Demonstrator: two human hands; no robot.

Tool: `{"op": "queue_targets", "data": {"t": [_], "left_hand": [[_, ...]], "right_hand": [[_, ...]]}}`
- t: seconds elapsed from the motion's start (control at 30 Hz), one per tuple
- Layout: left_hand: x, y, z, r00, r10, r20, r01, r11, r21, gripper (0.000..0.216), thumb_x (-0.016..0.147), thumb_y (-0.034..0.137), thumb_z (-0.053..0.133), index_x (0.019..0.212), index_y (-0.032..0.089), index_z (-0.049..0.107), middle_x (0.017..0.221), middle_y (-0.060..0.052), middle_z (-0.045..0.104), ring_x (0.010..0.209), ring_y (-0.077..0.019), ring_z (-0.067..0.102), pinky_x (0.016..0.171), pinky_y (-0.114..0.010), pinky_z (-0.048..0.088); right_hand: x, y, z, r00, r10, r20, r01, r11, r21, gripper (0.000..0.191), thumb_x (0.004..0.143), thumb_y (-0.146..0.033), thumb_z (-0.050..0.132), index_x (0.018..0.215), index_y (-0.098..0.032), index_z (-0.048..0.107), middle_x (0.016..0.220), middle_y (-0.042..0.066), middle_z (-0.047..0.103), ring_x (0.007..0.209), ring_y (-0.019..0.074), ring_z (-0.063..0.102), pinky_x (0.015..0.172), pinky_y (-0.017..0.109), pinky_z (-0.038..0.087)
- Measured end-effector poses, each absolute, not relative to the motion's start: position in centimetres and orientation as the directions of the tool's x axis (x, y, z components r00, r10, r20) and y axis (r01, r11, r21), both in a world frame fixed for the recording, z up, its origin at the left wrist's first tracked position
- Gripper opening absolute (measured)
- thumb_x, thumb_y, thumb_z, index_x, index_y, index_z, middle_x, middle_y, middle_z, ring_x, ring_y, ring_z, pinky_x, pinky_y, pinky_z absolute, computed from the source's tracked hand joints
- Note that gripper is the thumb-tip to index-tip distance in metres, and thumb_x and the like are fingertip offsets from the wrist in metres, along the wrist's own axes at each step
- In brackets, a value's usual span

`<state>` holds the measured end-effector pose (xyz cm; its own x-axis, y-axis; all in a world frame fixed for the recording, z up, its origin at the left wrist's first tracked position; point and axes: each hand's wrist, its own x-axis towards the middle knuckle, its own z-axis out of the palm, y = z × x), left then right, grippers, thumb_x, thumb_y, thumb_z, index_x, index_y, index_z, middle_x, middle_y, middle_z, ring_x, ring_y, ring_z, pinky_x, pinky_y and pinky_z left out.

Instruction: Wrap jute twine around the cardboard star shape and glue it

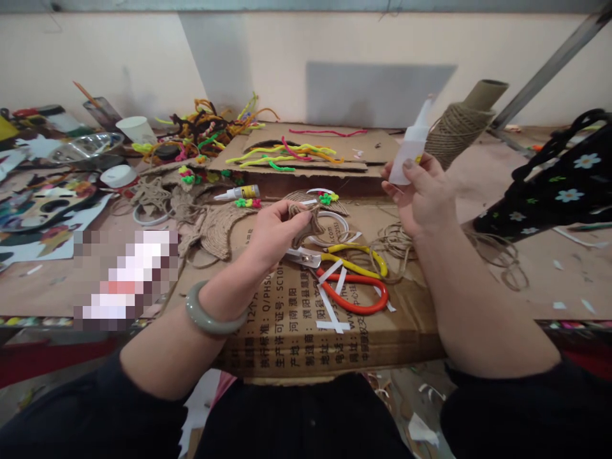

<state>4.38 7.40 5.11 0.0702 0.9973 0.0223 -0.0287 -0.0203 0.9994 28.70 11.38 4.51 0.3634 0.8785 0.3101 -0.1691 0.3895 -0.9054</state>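
Observation:
Between the thumb and fingers of my left hand (277, 233) is a small star wrapped in brown twine (306, 228). My right hand (423, 188) is raised and grips a translucent glue bottle (408, 150), its nozzle pointing up. Below the star, scissors (354, 287) with one yellow and one red handle lie on the cardboard box (287, 344), with white paper strips over and beside them. A twine-covered crescent (222, 226) rests left of my left hand. A smaller glue bottle (239, 192) lies behind it, near small coloured flowers.
A twine spool (461, 124) stands at the back right beside a black flowered bag (554, 178). Coloured pipe cleaners (287, 153) lie on cardboard at the back. A metal bowl (86, 150), a paper cup (136, 131) and a white-lidded jar (118, 177) stand left. Loose twine (394, 245) lies near my right forearm.

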Motion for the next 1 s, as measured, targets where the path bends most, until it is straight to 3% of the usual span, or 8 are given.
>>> {"op": "queue_targets", "data": {"t": [0.13,0.23,0.43,0.6,0.73,0.87,1.0], "left_hand": [[4.4,7.2,5.2,0.063,0.998,0.021,-0.061,-0.017,0.998,0.010,0.067,0.023,0.071,0.072,0.015,0.066,0.055,0.004,0.054,0.047,-0.0061,0.046,0.044,-0.020,0.038],[4.4,7.2,5.2,0.067,0.998,0.010,-0.076,-0.005,0.997,0.011,0.067,0.023,0.071,0.072,0.015,0.065,0.054,0.005,0.054,0.046,-0.0063,0.045,0.044,-0.020,0.037],[4.3,7.4,5.4,0.061,0.998,0.017,-0.099,-0.011,0.995,0.011,0.062,0.020,0.073,0.069,0.015,0.066,0.059,0.004,0.057,0.052,-0.0053,0.048,0.051,-0.019,0.039],[4.3,7.3,5.5,0.078,0.997,-0.015,-0.136,0.025,0.990,0.013,0.062,0.022,0.074,0.070,0.015,0.065,0.058,0.004,0.056,0.051,-0.0061,0.047,0.048,-0.020,0.037],[4.3,7.2,5.6,0.070,0.997,-0.014,-0.140,0.024,0.990,0.013,0.062,0.022,0.075,0.068,0.015,0.065,0.058,0.004,0.055,0.052,-0.0064,0.047,0.048,-0.020,0.035],[4.3,7.1,5.7,0.051,0.999,-0.001,-0.121,0.007,0.993,0.009,0.063,0.018,0.072,0.068,0.015,0.065,0.059,0.004,0.055,0.051,-0.0052,0.045,0.046,-0.019,0.034],[4.3,7.0,5.7,0.073,0.997,-0.020,-0.123,0.029,0.992,0.008,0.066,0.019,0.070,0.070,0.016,0.064,0.057,0.005,0.051,0.046,-0.0051,0.042,0.042,-0.019,0.033]], "right_hand": [[28.8,11.1,5.3,0.465,0.839,0.283,-0.188,0.406,-0.894,0.019,0.079,-0.036,0.068,0.089,-0.028,0.054,0.091,-0.004,0.072,0.086,0.0130,0.069,0.064,0.024,0.051],[29.1,11.2,5.5,0.543,0.797,0.267,-0.195,0.428,-0.882,0.017,0.077,-0.028,0.065,0.087,-0.027,0.052,0.090,-0.003,0.072,0.082,0.0126,0.069,0.063,0.025,0.051],[28.3,11.3,4.4,0.347,0.869,0.352,-0.101,0.408,-0.908,0.031,0.063,-0.030,0.078,0.085,-0.027,0.055,0.091,-0.001,0.070,0.090,0.0179,0.068,0.078,0.034,0.055],[28.6,11.9,3.5,0.322,0.858,0.400,0.142,0.373,-0.917,0.033,0.058,-0.026,0.079,0.084,-0.024,0.059,0.089,0.001,0.069,0.087,0.0208,0.067,0.083,0.041,0.055],[29.0,12.3,2.7,0.245,0.931,0.272,0.363,0.172,-0.916,0.032,0.058,-0.017,0.074,0.087,-0.021,0.061,0.087,0.004,0.072,0.082,0.0229,0.068,0.081,0.042,0.055],[29.0,12.5,2.0,0.229,0.952,0.203,0.619,0.018,-0.785,0.030,0.062,-0.019,0.072,0.092,-0.016,0.066,0.089,0.008,0.073,0.083,0.0255,0.068,0.082,0.042,0.052],[28.9,12.6,1.7,0.209,0.959,0.189,0.741,-0.030,-0.671,0.031,0.067,-0.022,0.070,0.097,-0.014,0.068,0.094,0.009,0.074,0.085,0.0252,0.067,0.080,0.038,0.050]]}}
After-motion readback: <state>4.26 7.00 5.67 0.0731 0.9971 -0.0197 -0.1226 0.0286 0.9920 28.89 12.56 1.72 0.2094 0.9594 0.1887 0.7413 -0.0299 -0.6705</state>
